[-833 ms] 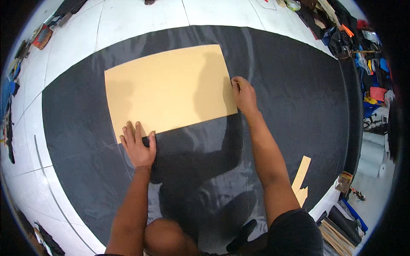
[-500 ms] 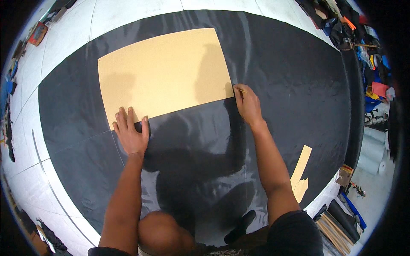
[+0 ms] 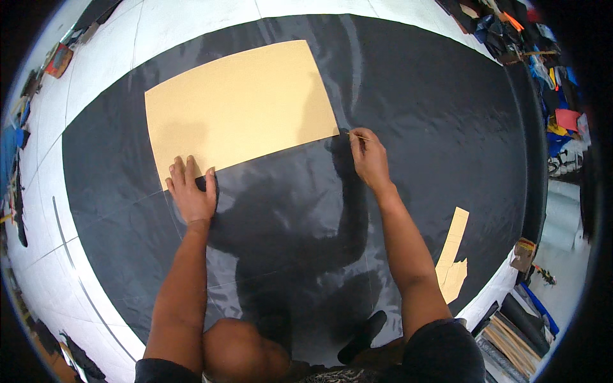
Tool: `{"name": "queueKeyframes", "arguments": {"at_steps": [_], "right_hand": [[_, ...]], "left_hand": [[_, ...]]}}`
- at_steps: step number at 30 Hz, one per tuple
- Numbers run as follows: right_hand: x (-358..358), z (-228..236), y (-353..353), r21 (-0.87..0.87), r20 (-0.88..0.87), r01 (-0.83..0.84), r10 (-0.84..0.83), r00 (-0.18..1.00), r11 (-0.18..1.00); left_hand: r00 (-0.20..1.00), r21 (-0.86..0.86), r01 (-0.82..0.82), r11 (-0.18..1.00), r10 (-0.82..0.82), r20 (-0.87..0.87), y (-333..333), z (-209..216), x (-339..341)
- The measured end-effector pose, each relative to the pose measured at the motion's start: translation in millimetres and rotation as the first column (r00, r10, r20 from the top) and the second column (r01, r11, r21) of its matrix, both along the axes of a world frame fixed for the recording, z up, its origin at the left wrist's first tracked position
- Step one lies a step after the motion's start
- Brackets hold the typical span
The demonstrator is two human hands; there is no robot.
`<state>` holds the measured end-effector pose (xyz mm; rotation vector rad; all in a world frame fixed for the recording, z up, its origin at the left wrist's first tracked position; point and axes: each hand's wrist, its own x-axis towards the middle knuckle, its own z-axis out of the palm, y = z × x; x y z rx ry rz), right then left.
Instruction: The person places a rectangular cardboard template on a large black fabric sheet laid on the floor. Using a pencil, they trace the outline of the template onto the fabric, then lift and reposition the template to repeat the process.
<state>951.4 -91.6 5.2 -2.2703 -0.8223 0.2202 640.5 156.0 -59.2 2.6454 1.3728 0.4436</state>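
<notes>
A large tan rectangular cardboard sheet (image 3: 242, 102) lies flat on black sheet material (image 3: 434, 115). My left hand (image 3: 190, 191) rests with fingers spread on the sheet's lower left corner, its palm over the black material. Just right of the sheet's lower right corner, my right hand (image 3: 370, 158) pinches a thin golden pen-like stick (image 3: 361, 136). Its tip points left, toward that corner, with a small gap between. Faint pale lines run across the black material near my left hand.
Two narrow tan cardboard pieces (image 3: 453, 249) lie at the right, near my right forearm. A white surface (image 3: 96, 121) borders the black material. Mixed coloured items (image 3: 562, 121) are heaped at the far right, and a bundle of wooden strips (image 3: 511, 345) sits lower right.
My right hand has drawn slightly away from the cardboard sheet's corner, still holding the stick. My left hand stays on the sheet. The whole view has shifted a little.
</notes>
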Motion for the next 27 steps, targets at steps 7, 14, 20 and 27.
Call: {"name": "queueKeyframes", "arguments": {"at_steps": [7, 14, 20, 27], "right_hand": [[-4.0, 33.1, -91.5, -0.126, -0.115, -0.253, 0.239, 0.964, 0.959], [-24.7, 68.3, -232.0, -0.420, -0.086, -0.590, 0.617, 0.782, 0.689], [-55.1, 55.9, -369.2, -0.468, -0.084, -0.539, 0.572, 0.816, 0.700], [-116.5, -26.3, -406.4, -0.430, -0.008, -0.552, 0.608, 0.794, 0.714]], "left_hand": [[0.998, -0.071, 0.008, 0.997, -0.003, 0.067, -2.7, -5.0, 2.4], [1.000, -0.236, 0.017, 0.972, -0.022, -0.021, -1.3, 14.0, -48.6], [0.881, -0.474, -0.297, 0.829, 0.047, -0.471, -122.2, 64.9, -209.0], [0.735, -0.546, -0.561, 0.622, 0.071, -0.674, -212.9, 75.7, -369.0]]}}
